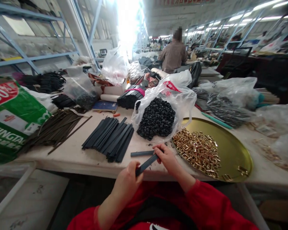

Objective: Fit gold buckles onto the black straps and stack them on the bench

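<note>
A dark blue-black strap (146, 165) slants between my hands just above the table's front edge. My left hand (127, 181) is closed round its lower end. At the upper end, the fingers of my right hand (167, 160) pinch it; whatever else they may hold is too small to make out. Behind the held strap, a second short strap (140, 154) lies on the table, partly hidden near my right fingers. A stack of similar straps (108, 137) lies to the left. Past my hands stands an open plastic bag of small black loops (156, 118). Gold-coloured metal buckles (199, 153) are heaped on my right.
The buckles lie on a round gold tray (235, 147). Thin brown strips (55, 127) and a green bag (16, 118) are at left. Behind are a blue notebook (105, 106), a strapped dark bundle (131, 97) and clear bags (230, 95). A person (174, 52) sits farther back.
</note>
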Action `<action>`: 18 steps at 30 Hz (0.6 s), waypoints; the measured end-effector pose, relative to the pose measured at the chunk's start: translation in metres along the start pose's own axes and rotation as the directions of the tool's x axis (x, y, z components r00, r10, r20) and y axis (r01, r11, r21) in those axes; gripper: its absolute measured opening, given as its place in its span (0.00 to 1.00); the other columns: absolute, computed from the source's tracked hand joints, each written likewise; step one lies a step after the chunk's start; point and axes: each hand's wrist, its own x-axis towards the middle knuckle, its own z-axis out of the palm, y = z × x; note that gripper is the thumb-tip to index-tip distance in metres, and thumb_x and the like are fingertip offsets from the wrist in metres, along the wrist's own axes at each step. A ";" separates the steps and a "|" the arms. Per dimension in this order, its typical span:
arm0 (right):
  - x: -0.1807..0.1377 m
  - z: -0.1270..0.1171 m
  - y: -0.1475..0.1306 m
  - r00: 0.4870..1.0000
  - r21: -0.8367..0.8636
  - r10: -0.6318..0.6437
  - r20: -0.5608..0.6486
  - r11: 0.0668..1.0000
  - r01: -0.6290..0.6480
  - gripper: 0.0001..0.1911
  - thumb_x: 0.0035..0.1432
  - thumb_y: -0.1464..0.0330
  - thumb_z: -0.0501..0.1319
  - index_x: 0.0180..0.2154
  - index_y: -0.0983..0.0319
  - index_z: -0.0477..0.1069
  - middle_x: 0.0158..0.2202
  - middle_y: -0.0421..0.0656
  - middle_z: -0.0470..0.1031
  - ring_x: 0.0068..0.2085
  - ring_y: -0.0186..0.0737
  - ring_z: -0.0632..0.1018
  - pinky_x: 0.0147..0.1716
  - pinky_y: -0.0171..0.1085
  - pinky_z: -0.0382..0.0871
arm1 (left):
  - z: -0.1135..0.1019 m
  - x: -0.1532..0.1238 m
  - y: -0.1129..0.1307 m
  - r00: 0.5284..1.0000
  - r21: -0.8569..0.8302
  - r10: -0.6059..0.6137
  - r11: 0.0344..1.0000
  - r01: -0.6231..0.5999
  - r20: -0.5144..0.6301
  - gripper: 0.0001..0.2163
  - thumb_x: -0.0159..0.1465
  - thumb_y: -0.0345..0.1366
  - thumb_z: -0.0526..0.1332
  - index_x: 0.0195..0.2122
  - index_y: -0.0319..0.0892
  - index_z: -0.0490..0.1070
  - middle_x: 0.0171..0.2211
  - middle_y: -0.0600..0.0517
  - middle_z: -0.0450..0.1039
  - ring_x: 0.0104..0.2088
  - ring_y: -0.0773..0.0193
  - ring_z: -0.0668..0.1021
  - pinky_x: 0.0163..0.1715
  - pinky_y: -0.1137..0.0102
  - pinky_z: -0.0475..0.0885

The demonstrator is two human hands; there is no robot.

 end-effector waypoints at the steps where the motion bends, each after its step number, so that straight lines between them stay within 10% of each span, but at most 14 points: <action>1: 0.002 0.000 -0.002 0.999 -0.006 -0.005 0.043 1.000 0.005 0.16 0.53 0.56 0.54 0.35 0.62 0.64 0.22 0.35 0.65 0.17 0.28 0.64 0.15 0.30 0.58 | 0.004 0.002 0.003 0.997 -0.162 0.012 0.987 0.001 0.080 0.13 0.58 0.35 0.55 0.44 0.40 0.62 0.30 0.50 0.71 0.30 0.61 0.75 0.32 0.68 0.67; 5: 0.021 -0.008 -0.011 0.990 -0.237 -0.111 0.091 0.963 0.130 0.14 0.58 0.59 0.50 0.35 0.62 0.65 0.25 0.38 0.67 0.23 0.33 0.69 0.22 0.33 0.63 | 0.008 0.026 0.015 0.927 -0.647 -0.035 0.707 0.287 0.373 0.12 0.61 0.36 0.50 0.44 0.39 0.63 0.23 0.55 0.68 0.17 0.72 0.69 0.18 0.77 0.62; 9: 0.056 -0.017 -0.014 0.947 -0.744 -0.320 0.035 0.624 0.239 0.09 0.59 0.67 0.51 0.34 0.62 0.68 0.34 0.45 0.70 0.34 0.40 0.72 0.34 0.37 0.63 | 0.007 0.046 0.019 0.913 -0.779 -0.200 0.476 0.408 0.356 0.09 0.58 0.30 0.52 0.41 0.38 0.63 0.25 0.54 0.69 0.19 0.74 0.71 0.17 0.80 0.63; 13: 0.079 -0.011 -0.007 0.953 -0.925 -0.281 0.116 0.318 0.206 0.07 0.58 0.67 0.55 0.36 0.62 0.69 0.36 0.48 0.70 0.34 0.42 0.73 0.32 0.37 0.61 | 0.006 0.054 0.018 0.899 -0.806 -0.245 0.403 0.435 0.363 0.08 0.57 0.28 0.52 0.38 0.37 0.64 0.25 0.54 0.69 0.19 0.74 0.72 0.17 0.80 0.64; 18: 0.086 -0.009 0.001 0.959 -0.933 -0.261 0.106 0.307 0.187 0.03 0.55 0.68 0.58 0.32 0.61 0.69 0.34 0.45 0.68 0.32 0.40 0.72 0.30 0.36 0.60 | 0.007 0.059 0.013 0.887 -0.795 -0.256 0.396 0.460 0.385 0.10 0.55 0.27 0.52 0.38 0.37 0.64 0.27 0.53 0.70 0.20 0.73 0.73 0.17 0.80 0.65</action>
